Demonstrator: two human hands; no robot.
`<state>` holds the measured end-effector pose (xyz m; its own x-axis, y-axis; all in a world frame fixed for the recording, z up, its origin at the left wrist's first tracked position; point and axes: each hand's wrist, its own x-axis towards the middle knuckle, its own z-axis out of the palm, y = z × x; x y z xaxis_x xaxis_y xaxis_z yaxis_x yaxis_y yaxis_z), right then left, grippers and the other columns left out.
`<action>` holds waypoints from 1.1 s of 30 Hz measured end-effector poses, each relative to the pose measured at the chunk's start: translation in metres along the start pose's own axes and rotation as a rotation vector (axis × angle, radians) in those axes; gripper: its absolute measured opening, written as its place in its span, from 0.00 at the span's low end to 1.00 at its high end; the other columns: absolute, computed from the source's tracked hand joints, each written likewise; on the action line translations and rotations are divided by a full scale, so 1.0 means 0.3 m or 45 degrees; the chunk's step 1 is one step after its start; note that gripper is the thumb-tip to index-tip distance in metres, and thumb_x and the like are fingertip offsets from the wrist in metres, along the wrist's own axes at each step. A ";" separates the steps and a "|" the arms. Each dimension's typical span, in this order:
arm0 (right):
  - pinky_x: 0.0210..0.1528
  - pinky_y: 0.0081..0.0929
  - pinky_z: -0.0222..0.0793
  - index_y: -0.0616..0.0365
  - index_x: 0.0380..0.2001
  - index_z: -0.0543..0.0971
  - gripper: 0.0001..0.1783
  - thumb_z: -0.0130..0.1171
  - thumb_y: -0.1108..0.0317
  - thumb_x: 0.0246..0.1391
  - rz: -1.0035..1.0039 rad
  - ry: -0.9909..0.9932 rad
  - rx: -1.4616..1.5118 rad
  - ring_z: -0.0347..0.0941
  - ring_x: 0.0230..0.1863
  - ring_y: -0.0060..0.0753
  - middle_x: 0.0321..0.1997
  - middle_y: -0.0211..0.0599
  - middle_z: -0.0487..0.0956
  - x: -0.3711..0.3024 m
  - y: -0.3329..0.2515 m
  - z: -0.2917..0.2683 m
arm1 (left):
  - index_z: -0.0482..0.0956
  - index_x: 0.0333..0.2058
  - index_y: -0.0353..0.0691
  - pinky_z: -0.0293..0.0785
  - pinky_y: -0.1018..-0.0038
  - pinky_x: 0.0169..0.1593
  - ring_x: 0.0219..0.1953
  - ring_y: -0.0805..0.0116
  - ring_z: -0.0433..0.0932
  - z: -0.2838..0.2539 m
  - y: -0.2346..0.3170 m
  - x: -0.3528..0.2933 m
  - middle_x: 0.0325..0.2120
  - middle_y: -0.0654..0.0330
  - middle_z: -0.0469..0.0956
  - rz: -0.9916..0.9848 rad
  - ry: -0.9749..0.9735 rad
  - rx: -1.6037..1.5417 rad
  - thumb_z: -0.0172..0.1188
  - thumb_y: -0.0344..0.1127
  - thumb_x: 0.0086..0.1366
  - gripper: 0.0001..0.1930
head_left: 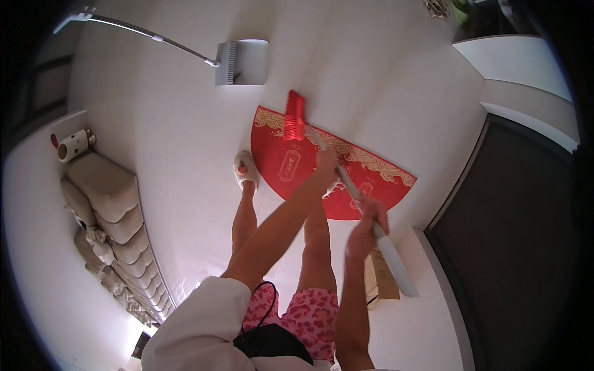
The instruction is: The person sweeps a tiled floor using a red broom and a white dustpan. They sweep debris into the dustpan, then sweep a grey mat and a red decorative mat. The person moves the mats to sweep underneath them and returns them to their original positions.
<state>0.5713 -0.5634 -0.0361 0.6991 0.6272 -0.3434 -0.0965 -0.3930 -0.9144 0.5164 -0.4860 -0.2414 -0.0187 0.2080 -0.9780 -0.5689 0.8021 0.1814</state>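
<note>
Left hand (326, 161) and right hand (367, 224) both grip the broom handle (350, 187). Risk: red bristles (291, 122) pressed too hard snag the mat (301, 154), rucking its edge.

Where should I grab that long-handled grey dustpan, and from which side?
Probably mid-length on the handle, coming from your near side: it's slim, nothing crosses it, and it runs leftward from the pan, well away from the comb teeth.
</note>
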 end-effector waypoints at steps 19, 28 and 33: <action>0.29 0.30 0.61 0.60 0.17 0.69 0.11 0.63 0.78 0.43 -0.580 -1.004 0.323 0.65 0.14 0.34 0.14 0.35 0.67 0.058 -0.176 -0.022 | 0.71 0.40 0.37 0.64 0.80 0.20 0.20 0.76 0.66 -0.256 0.035 -0.095 0.24 0.61 0.69 -0.098 -0.204 -0.806 0.50 0.48 0.70 0.17; 0.23 0.30 0.70 0.61 0.18 0.71 0.14 0.63 0.69 0.52 -1.040 -1.132 0.096 0.69 0.17 0.32 0.16 0.35 0.72 0.072 -0.405 -0.346 | 0.70 0.40 0.34 0.70 0.77 0.24 0.21 0.71 0.68 0.212 -0.107 -0.541 0.25 0.61 0.70 -0.039 -0.088 -0.667 0.47 0.39 0.70 0.12; 0.25 0.27 0.69 0.57 0.17 0.72 0.18 0.64 0.61 0.54 -0.573 -1.004 0.320 0.68 0.19 0.29 0.18 0.34 0.72 -0.094 -0.332 -0.428 | 0.71 0.39 0.38 0.72 0.69 0.25 0.21 0.66 0.71 -0.124 -0.160 -0.516 0.25 0.57 0.73 0.097 0.173 -0.495 0.49 0.49 0.68 0.17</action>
<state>0.6523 -0.6283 0.0920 0.0356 0.9952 0.0915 -0.1480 0.0957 -0.9843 0.5159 -0.5775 -0.1028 -0.1663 0.1616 -0.9728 -0.8294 0.5107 0.2266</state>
